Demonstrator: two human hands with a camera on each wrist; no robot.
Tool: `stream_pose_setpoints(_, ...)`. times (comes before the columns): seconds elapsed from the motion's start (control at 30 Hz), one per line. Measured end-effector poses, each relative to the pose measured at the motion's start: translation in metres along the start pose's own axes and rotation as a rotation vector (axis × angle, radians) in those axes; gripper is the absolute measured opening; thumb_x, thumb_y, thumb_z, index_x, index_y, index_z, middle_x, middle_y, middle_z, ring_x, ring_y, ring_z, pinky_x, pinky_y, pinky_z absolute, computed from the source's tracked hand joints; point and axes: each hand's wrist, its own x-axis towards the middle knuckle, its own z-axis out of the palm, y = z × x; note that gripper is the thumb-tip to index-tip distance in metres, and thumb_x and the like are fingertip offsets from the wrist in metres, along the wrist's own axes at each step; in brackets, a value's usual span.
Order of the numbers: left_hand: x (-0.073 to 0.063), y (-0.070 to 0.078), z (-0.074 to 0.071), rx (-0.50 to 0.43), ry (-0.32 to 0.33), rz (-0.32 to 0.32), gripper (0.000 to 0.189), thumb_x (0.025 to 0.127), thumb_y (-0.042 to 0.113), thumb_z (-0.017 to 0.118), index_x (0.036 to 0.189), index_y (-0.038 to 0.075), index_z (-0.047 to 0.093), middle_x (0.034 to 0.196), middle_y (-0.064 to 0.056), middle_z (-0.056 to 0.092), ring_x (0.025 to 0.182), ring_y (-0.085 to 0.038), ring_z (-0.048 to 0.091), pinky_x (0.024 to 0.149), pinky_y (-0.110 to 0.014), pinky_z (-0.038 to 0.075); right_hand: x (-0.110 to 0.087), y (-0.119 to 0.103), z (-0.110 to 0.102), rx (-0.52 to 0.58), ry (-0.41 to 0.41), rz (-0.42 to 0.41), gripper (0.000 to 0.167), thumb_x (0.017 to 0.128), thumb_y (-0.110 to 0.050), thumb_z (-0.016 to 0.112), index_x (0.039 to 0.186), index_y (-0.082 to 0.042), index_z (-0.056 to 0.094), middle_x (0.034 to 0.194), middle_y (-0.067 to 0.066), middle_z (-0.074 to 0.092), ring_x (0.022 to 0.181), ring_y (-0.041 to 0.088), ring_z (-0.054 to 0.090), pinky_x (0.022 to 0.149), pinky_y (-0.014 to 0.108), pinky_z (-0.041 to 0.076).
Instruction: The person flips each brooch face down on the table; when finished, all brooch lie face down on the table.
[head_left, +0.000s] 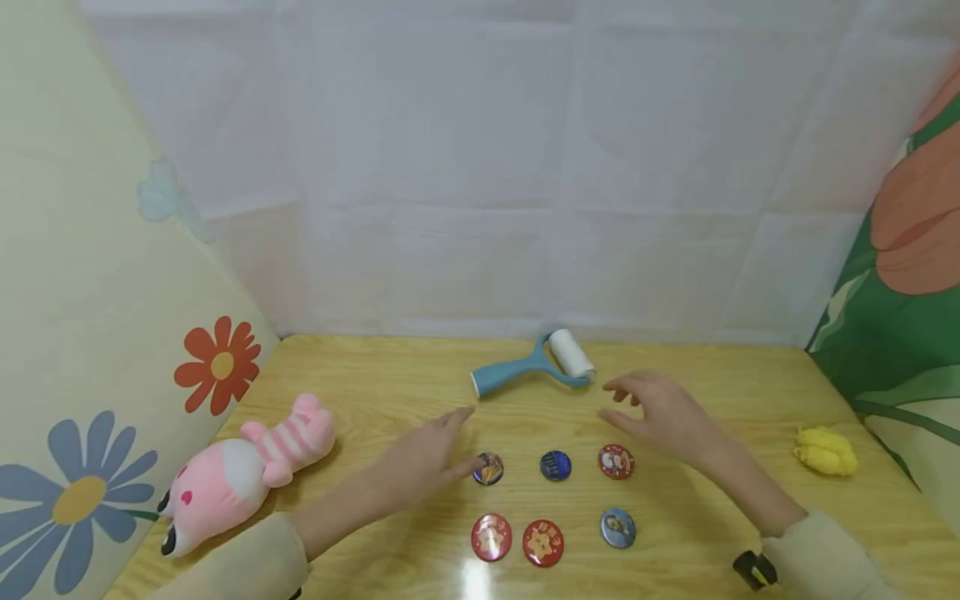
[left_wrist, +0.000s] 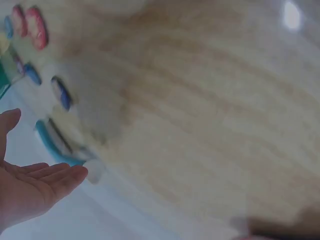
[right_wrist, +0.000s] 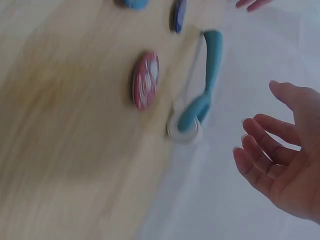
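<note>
Empty and relaxed, the left hand [head_left: 422,460] and right hand [head_left: 667,418] hover just short of a lint roller [head_left: 536,361] lying crosswise, its handle [head_left: 501,375] nearer the left, its head [head_left: 572,354] the right.

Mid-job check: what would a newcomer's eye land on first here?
Probably the pink plush toy lying at the left of the table, then the blue-handled roller near the back edge. Six round badges lie in two rows nearer the person, with the left hand and right hand, both empty, close by.
</note>
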Motion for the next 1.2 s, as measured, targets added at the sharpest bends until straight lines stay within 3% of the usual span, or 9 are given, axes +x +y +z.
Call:
stream_pose_setpoints(0.27, -0.009, -0.006, 0.034, 0.047, -0.003, 0.106, 0.067, 0.090, 0.033, 0.070, 0.133, -0.013, 0.046, 0.134, -0.036, 0.046, 0.124, -0.049, 0.046, 0.104, -0.056, 0.039, 0.017, -0.034, 0.055, 0.011, -0.148, -0.151, 0.041, 0.086, -0.037, 0.074, 0.111, -0.006, 0.070, 0.087, -0.002, 0.065, 0.082, 0.017, 0.061, 0.070, 0.030, 0.053)
stream_pose_setpoints(0.53, -0.009, -0.013, 0.048, 0.042, 0.036, 0.067, 0.068, 0.090, 0.038, 0.068, 0.133, -0.010, 0.048, 0.139, -0.035, 0.042, 0.128, -0.050, 0.041, 0.107, -0.057, 0.034, 0.030, -0.058, 0.093, -0.030, -0.274, -0.130, 0.059, 0.083, -0.051, 0.072, 0.122, -0.008, 0.065, 0.095, -0.002, 0.060, 0.083, 0.010, 0.055, 0.069, 0.024, 0.051)
stream_pose_setpoints(0.73, -0.009, -0.013, 0.054, 0.024, 0.068, 0.057, 0.060, 0.090, 0.036, 0.069, 0.131, -0.006, 0.054, 0.140, -0.032, 0.043, 0.131, -0.047, 0.040, 0.108, -0.058, 0.032, 0.032, -0.068, 0.106, -0.011, -0.271, -0.157, 0.057, 0.080, -0.049, 0.075, 0.120, -0.009, 0.066, 0.093, -0.002, 0.054, 0.078, 0.009, 0.048, 0.064, 0.020, 0.046)
stream_pose_setpoints(0.93, -0.011, -0.011, 0.057, -0.012, 0.109, 0.040, 0.055, 0.088, 0.034, 0.071, 0.127, -0.003, 0.059, 0.138, -0.031, 0.045, 0.131, -0.047, 0.041, 0.109, -0.059, 0.031, 0.030, -0.071, 0.111, -0.034, -0.246, -0.176, 0.047, 0.082, -0.045, 0.075, 0.116, -0.012, 0.068, 0.098, -0.002, 0.057, 0.087, 0.009, 0.052, 0.071, 0.021, 0.051)
stream_pose_setpoints(1.2, -0.008, -0.008, 0.062, 0.018, 0.148, 0.078, 0.048, 0.089, 0.031, 0.070, 0.123, -0.001, 0.062, 0.135, -0.031, 0.049, 0.127, -0.046, 0.045, 0.106, -0.058, 0.035, 0.028, -0.073, 0.113, -0.040, -0.214, -0.200, 0.036, 0.083, -0.039, 0.076, 0.110, -0.015, 0.071, 0.099, -0.003, 0.059, 0.086, 0.008, 0.052, 0.071, 0.019, 0.050)
